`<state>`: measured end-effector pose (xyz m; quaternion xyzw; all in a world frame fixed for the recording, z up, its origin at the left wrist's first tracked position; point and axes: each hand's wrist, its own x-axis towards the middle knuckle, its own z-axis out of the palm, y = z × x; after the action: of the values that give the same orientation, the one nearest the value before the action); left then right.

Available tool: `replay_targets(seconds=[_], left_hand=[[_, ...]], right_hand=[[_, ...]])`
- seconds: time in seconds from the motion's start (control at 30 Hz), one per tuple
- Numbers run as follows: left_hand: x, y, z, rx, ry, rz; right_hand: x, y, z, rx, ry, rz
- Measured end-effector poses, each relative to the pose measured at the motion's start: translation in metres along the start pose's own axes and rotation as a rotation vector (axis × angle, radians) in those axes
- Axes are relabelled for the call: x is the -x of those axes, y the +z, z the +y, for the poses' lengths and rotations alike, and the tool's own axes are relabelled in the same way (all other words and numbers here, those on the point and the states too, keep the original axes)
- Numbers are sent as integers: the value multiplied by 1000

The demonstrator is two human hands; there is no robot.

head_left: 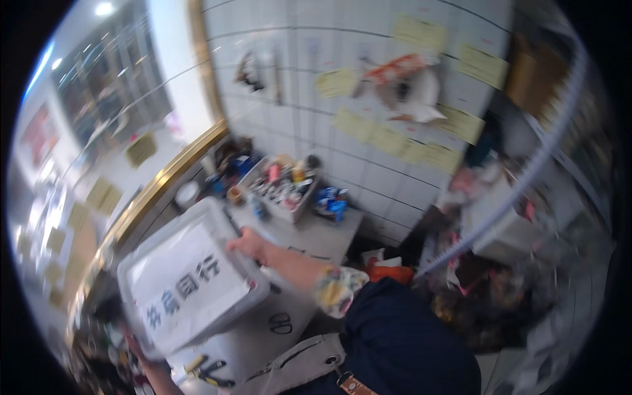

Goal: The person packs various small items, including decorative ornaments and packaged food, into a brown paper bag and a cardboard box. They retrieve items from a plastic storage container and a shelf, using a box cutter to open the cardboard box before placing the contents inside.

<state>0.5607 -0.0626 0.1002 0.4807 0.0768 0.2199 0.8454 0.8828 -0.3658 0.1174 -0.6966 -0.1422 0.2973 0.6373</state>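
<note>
A lidded translucent plastic storage box (197, 301) is tilted above the worktop in front of me. Its top bears a white sheet with large dark writing. My right hand (249, 244) grips the box's right edge, thumb over the rim. At the opposite edge, my left hand (132, 343) holds the box from the side; its fingers are mostly hidden and blurred. Below the box, pliers with yellow and black handles (210, 373) lie on the white worktop (256, 340). Two black loops (280, 323), like scissor handles, show near the box's lower right corner.
Behind the box stands a white bin (296, 215) full of small bottles and tubes, with blue packets (332, 202) beside it. A tiled wall (306, 118) carries yellow notes (338, 83). A pale coiled hose (513, 190) arcs across the right. Gold trim (163, 180) edges the window.
</note>
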Motion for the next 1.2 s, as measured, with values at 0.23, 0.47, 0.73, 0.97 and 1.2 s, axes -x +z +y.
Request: replay_targets(seconds=[0.23, 0.47, 0.73, 0.97, 1.2], left_hand=[[-24, 132, -12, 5, -290, -113], [6, 311, -21, 16, -512, -611], [142, 513, -132, 220, -809, -1105], [400, 656, -342, 646, -1463, -1111], [545, 774, -408, 888, -1649, -1391]], right_hand=[[223, -65, -24, -633, -160, -70], [488, -84, -4, -818, -412, 483], [772, -37, -39, -609, -752, 1213], [947, -92, -41, -632, -760, 1629], [1043, -131, -5, -473, -826, 2087]])
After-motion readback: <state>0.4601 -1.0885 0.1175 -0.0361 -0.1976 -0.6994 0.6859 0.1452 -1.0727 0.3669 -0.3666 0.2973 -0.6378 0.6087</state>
